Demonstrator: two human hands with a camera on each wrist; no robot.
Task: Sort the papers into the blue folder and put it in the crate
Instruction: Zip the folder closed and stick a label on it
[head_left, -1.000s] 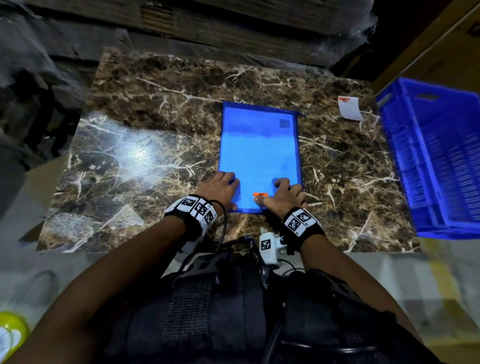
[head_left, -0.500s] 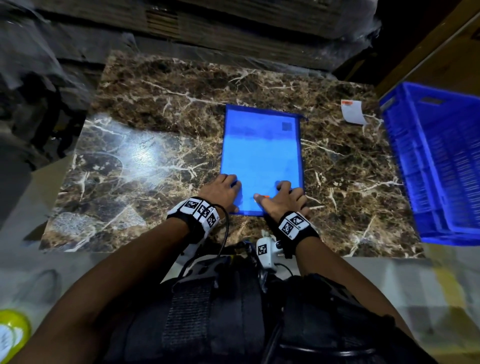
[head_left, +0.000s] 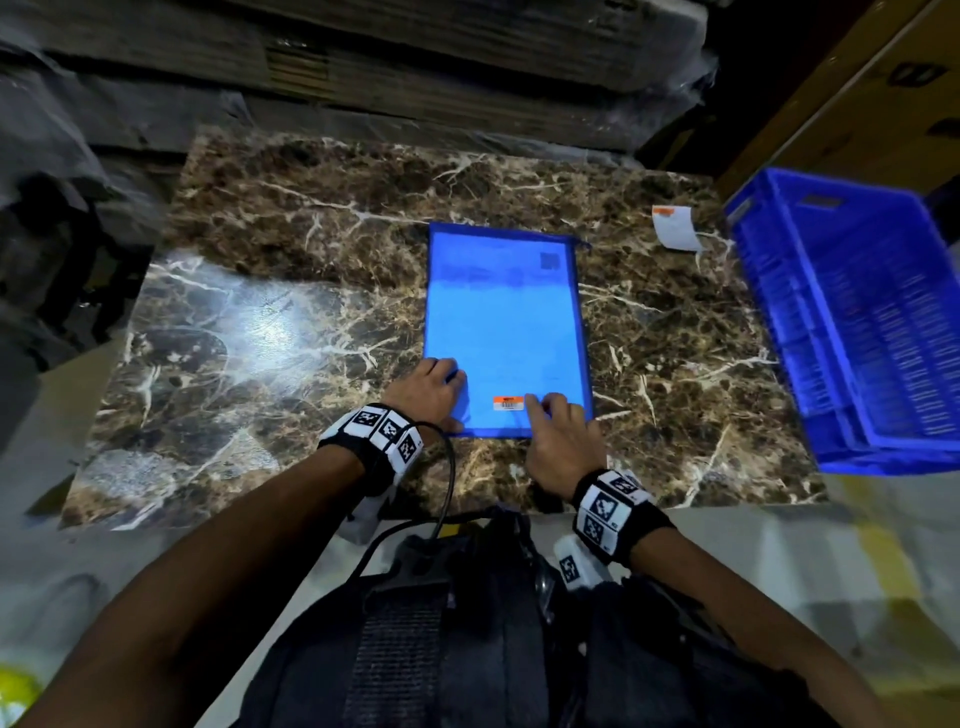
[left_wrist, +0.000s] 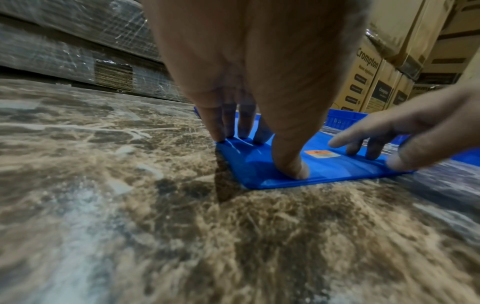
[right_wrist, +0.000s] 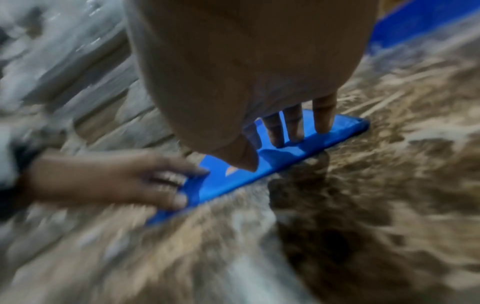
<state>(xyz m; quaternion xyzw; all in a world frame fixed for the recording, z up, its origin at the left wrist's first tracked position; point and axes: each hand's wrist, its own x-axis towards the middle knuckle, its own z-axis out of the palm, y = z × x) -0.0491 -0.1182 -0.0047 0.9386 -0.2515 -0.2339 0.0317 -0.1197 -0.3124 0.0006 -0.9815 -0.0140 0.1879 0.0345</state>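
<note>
The counter (head_left: 291, 322) in front of me is a polished slab of brown marble, veined in white and tan, with a bright glare of light on its left half. Behind it, stacks of flat cardboard wrapped in clear plastic film (head_left: 467, 67) run along the far edge, and brown cartons printed "Crompton" (left_wrist: 369, 82) stand off to the right.

The blue folder (head_left: 504, 317) lies flat near the middle of the counter, its long side running away from me. It is a thin, translucent plastic sleeve with a darker blue border, and faint printed sheets show through it. A small orange-and-white sticker (head_left: 510, 402) sits near its close edge.

My left hand (head_left: 428, 392) rests on the folder's near left corner, fingers straight and spread, the thumb (left_wrist: 291, 164) pressed flat on the plastic. My right hand (head_left: 558, 436) is at the near right corner, fingers extended with their tips on the folder, the forefinger beside the sticker. Neither hand is curled round anything.

The blue crate (head_left: 852, 332), moulded plastic with slotted ribbed walls and a handle cutout, sits at the counter's right edge, well apart from the folder. A small white slip with an orange top (head_left: 675, 227) lies on the marble near the crate's far corner.
</note>
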